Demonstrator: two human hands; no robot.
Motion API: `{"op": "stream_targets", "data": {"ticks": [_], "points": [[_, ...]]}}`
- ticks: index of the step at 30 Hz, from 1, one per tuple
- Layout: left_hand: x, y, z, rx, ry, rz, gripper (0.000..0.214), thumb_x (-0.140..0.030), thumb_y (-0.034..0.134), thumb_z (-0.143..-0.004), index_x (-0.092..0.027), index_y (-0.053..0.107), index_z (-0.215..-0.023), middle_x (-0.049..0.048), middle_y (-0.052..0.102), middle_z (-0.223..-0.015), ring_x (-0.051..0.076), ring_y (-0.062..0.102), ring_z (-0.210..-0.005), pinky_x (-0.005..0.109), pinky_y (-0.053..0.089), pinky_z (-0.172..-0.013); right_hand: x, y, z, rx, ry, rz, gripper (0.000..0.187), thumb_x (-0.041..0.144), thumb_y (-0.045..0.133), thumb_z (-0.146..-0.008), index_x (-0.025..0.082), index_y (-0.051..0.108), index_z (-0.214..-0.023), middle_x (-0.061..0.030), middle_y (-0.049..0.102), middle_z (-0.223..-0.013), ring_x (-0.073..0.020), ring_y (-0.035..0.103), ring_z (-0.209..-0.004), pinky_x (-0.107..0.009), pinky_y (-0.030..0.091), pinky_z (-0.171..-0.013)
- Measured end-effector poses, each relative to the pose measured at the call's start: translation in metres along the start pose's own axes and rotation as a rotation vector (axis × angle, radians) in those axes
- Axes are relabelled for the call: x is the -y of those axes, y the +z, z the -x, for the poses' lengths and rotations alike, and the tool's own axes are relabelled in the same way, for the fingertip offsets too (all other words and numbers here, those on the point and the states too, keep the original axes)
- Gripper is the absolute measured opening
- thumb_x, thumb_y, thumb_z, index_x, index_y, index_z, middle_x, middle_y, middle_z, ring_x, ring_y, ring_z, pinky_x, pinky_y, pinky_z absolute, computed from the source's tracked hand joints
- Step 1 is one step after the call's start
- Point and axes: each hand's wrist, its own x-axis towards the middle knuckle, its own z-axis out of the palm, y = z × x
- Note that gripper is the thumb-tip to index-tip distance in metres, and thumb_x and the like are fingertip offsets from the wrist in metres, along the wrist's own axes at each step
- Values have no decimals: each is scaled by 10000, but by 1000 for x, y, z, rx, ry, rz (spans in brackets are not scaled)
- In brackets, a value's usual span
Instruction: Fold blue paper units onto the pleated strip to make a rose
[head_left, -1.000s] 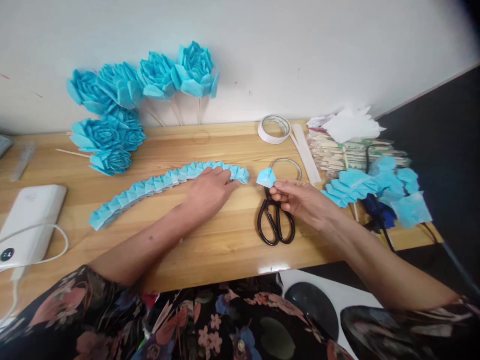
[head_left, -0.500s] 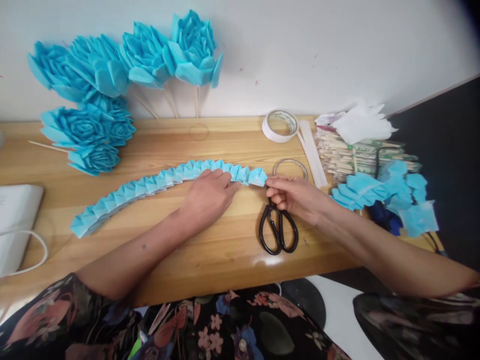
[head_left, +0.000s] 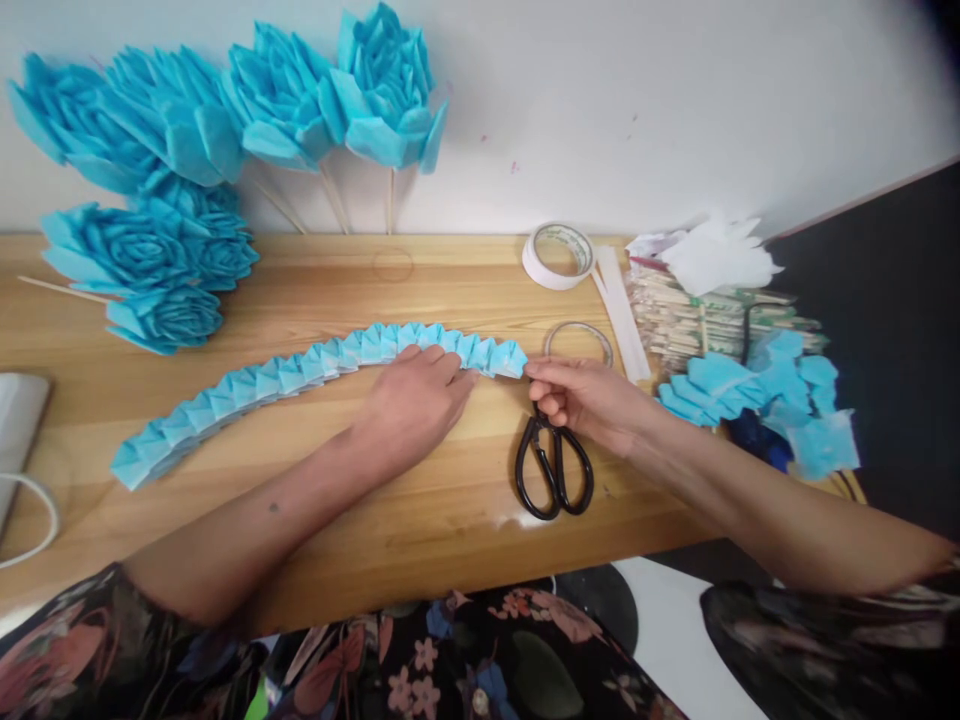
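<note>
A long curved row of overlapping blue folded paper petals [head_left: 251, 388] lies across the wooden table. Over its right part, my left hand [head_left: 416, 405] is closed, knuckles up, its fingertips on the row's near edge and partly hidden. At the row's right end, my right hand [head_left: 577, 395] pinches the last petal [head_left: 510, 358] between thumb and forefinger. That petal now touches or nearly touches its neighbour. Just below my right hand lie black-handled scissors [head_left: 553, 465], their blades hidden under the fingers.
Finished blue paper roses [head_left: 390, 90] on sticks lean at the back left. White tape [head_left: 559, 256], a thin ring [head_left: 579, 340] and white strips [head_left: 622, 312] lie beyond my right hand. Bundled sticks [head_left: 682, 320] and loose blue petals [head_left: 720, 385] sit at the right.
The last petal at the right end has come closer to the row, with my right hand pinching it. My left hand stays on the row. The whole view has shifted slightly.
</note>
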Motion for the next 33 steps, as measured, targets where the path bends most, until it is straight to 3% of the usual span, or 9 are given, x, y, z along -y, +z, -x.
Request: {"op": "stream_targets", "data": {"ticks": [18, 26, 33], "points": [[-1, -1, 1, -13, 16, 8, 248, -219, 469, -992, -140, 701, -1033, 81, 665, -840, 236, 579, -815, 362, 401, -726, -2, 3, 1, -36, -15, 15, 122, 135, 588, -933, 141, 647, -826, 25, 670, -571, -47, 521, -389, -141, 416, -355], [0, -6, 2, -140, 41, 80, 274, -204, 432, -1011, -155, 697, -961, 62, 683, -806, 217, 581, -765, 362, 385, -694, -3, 3, 1, -32, -16, 9, 131, 128, 589, -925, 148, 651, -811, 22, 675, -568, -51, 513, -381, -148, 418, -354], [-3, 2, -2, -198, 35, 30, 259, -209, 457, -1009, -172, 706, -1070, 42, 628, -727, 207, 560, -709, 342, 362, -647, -2, 4, 1, -26, -10, 19, 160, 120, 577, -929, 142, 647, -787, 16, 679, -572, -50, 515, -379, -149, 427, -351]]}}
